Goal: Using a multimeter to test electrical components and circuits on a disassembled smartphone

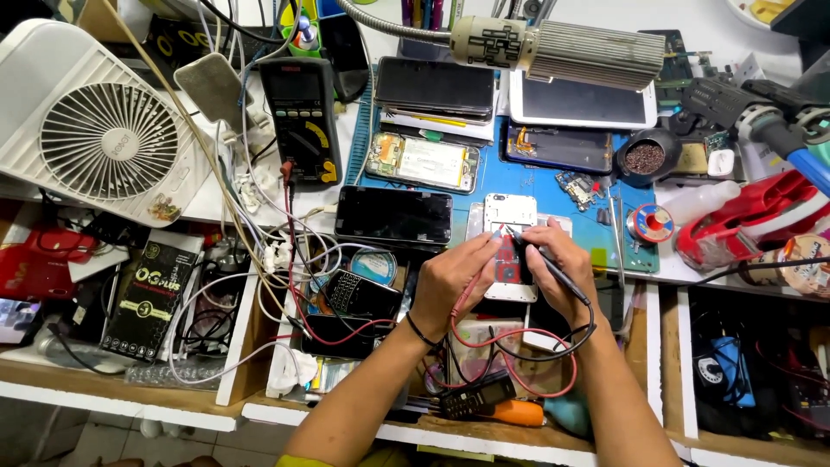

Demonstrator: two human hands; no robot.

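Observation:
An opened white phone (510, 214) lies face down on the blue work mat (536, 182), its inside showing. My left hand (451, 278) pinches a red probe (487, 251), whose tip rests inside the phone. My right hand (562, 264) grips a black probe (532, 248), tip also on the phone's inside. Red and black leads (519, 346) loop down below my wrists. A black and yellow multimeter (303, 117) stands at the upper left of the mat.
A white fan (99, 130) sits at left. Several phones and a tablet (581, 102) crowd the mat's far side, under a lamp head (562, 50). A solder spool (650, 223) and red tool (743, 220) lie right. Open drawers below hold cables and phones.

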